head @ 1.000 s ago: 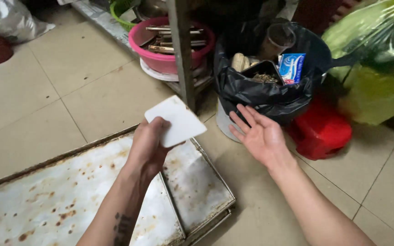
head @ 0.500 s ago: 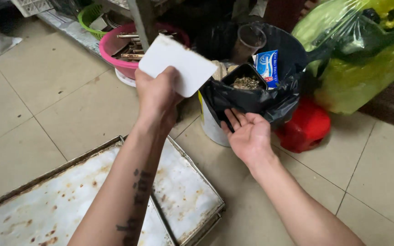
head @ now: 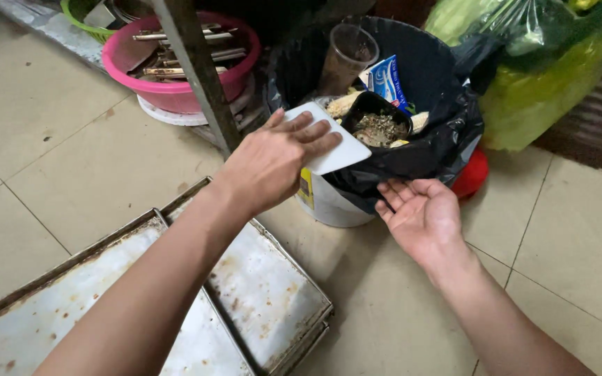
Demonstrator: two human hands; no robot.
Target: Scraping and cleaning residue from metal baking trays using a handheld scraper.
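The left hand (head: 273, 163) is pinching a white scraper (head: 329, 143) – thin, light, seemingly stiff, best gripped by its near edge – over the bin (head: 412, 150), while the right hand (head: 423, 219) is waiting, fingers spread.

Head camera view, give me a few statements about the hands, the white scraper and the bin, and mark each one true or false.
1. The left hand holds a white scraper over the bin with the black liner. True.
2. The right hand grips a plastic cup. False: it is open, palm up and empty, beside the bin.
3. A pink basin holding utensils stands behind the metal post. True.
4. The metal trays on the floor are clean and shiny. False: they show rust-coloured stains.
5. The bin is empty. False: it holds a clear cup, a black bowl of scraps and other waste.
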